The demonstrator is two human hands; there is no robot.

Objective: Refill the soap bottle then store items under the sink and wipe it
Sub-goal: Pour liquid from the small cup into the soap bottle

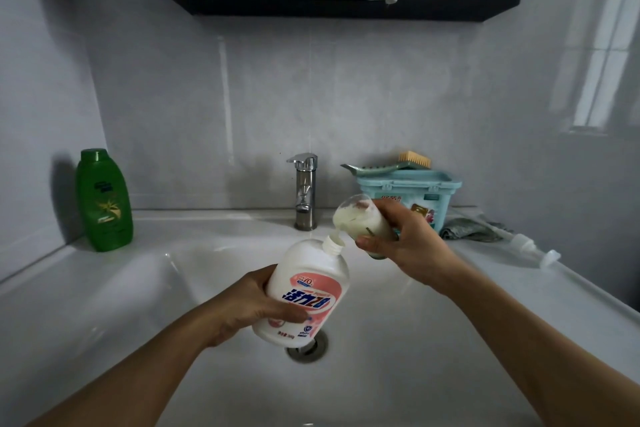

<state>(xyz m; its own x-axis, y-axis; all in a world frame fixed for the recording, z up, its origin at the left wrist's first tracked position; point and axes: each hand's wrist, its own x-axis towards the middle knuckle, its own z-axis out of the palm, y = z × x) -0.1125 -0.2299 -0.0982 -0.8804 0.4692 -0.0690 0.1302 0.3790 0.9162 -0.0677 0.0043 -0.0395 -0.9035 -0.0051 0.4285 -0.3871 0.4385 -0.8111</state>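
While the left hand (249, 305) wraps its fingers round the white soap bottle (308, 291), tilting its open neck up and rightward, the right hand (401, 243) grips a small clear bottle (363, 222), upended so its mouth meets that neck and cream liquid runs in. Both hang over the sink (104, 322), probably so drips land in the basin. The faucet (304, 191) stands just behind the pour and a teal box (408, 194) sits behind the right hand. The pump (533, 250) lies beside a grey cloth (471, 229) on the bench (519, 284). Free room lies below, toward the person.
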